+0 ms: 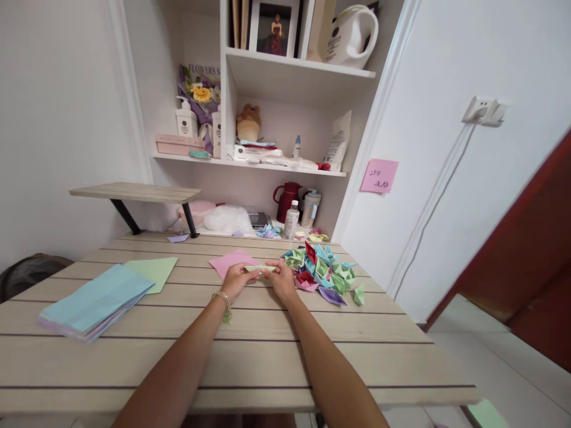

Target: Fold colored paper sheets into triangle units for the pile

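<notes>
Between my two hands is a small piece of folded light green paper (254,268), pinched at both ends over the middle of the table. My left hand (236,280), with a bracelet at the wrist, closes its fingers on the left end. My right hand (282,279) grips the right end with thumb and fingers. Just behind my left hand lies a flat pink sheet (229,260). Close to the right of my right hand is a heap of folded paper boats (322,267) in green, blue, red, pink and purple. My fingers partly hide the green paper's folds.
A stack of coloured paper (98,300) with a green sheet (156,270) lies at the left of the slatted table (250,356). Behind stand a small raised shelf (136,191), a white bottle (291,220) and a red jug (288,201). A wall rises at the right.
</notes>
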`<action>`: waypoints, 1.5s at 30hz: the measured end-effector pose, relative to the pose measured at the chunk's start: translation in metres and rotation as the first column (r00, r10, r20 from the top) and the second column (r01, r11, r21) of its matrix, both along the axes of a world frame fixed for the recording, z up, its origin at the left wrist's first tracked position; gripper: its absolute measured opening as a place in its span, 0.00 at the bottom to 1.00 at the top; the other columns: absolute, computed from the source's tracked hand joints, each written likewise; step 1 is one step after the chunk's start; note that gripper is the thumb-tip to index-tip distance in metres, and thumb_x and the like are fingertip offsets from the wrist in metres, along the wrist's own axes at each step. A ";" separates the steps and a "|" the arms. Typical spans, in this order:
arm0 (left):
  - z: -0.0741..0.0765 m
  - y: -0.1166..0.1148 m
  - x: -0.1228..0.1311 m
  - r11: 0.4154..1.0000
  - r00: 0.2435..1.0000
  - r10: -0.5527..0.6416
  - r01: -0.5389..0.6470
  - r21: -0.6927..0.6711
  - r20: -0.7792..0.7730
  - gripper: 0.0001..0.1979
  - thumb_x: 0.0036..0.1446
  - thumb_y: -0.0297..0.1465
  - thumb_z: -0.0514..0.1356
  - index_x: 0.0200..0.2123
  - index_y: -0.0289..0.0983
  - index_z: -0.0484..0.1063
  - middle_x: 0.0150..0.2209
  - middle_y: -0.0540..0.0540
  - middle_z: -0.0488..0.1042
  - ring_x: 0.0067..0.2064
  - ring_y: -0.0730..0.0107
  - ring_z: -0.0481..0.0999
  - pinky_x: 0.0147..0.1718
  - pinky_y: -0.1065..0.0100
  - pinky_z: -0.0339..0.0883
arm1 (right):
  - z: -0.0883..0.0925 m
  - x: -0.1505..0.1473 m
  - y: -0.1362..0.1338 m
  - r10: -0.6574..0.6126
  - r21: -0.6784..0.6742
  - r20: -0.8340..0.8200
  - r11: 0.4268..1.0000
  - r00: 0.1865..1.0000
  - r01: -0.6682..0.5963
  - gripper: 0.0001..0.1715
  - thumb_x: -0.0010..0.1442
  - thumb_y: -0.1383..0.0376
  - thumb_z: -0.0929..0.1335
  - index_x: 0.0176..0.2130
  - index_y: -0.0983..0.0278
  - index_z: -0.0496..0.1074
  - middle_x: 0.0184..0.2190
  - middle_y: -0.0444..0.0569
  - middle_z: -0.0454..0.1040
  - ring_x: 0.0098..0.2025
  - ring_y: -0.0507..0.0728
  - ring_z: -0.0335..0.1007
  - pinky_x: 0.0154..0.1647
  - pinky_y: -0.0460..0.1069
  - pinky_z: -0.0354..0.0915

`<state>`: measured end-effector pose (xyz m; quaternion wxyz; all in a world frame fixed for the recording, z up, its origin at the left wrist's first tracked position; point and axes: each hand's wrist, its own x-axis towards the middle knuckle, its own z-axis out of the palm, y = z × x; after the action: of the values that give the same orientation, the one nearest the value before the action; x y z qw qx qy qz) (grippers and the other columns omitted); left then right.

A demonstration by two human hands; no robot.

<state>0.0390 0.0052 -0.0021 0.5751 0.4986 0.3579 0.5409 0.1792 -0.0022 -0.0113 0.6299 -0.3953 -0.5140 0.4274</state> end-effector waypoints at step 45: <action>0.009 -0.007 -0.033 0.895 0.371 0.443 -0.137 0.424 -0.816 0.24 0.36 0.42 0.63 0.37 0.34 0.72 0.41 0.34 0.73 0.43 0.53 0.71 0.40 0.63 0.59 | 0.027 0.067 -0.015 -0.865 0.238 0.334 0.461 0.374 0.855 0.19 0.53 0.57 0.60 0.36 0.65 0.73 0.28 0.55 0.73 0.32 0.62 0.63 0.29 0.52 0.54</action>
<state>0.0064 -0.0017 0.0064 0.1104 0.7134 0.6084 0.3296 0.2460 -0.0176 0.0156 0.6412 -0.6758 -0.3583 -0.0618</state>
